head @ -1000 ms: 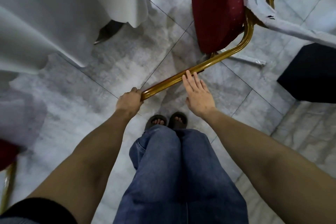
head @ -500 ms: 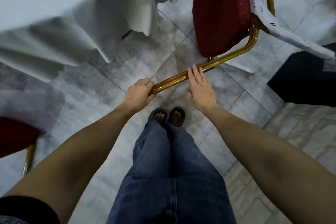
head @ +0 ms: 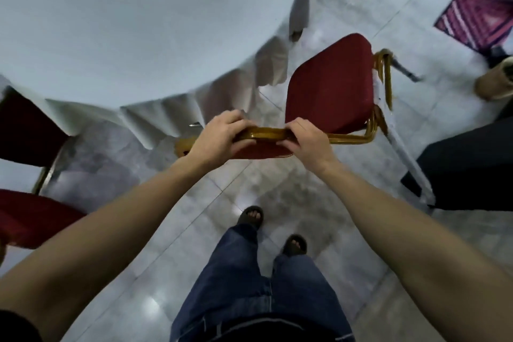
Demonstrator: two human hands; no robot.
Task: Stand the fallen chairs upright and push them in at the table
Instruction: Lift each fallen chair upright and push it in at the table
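A red-cushioned chair [head: 330, 83] with a gold metal frame stands upright right of the round table, its seat facing up. Both hands grip the gold top rail of its backrest. My left hand [head: 219, 137] wraps the rail's left part and my right hand [head: 306, 140] clamps its right part. The table [head: 125, 22] is draped in a white cloth that hangs in folds just left of the chair's seat. The chair's legs are hidden under the seat.
Another red chair [head: 30, 216] stands at the table on the left. A black-draped object [head: 472, 166] sits at the right, with a pale bar [head: 408, 158] leaning beside it. A patterned pink cloth [head: 483, 8] lies far right. My sandalled feet [head: 249, 216] stand on grey marble tiles.
The chair has come up from lying on its side to upright. My right hand, flat and open before, now grips the back rail beside my left. I have straightened up.
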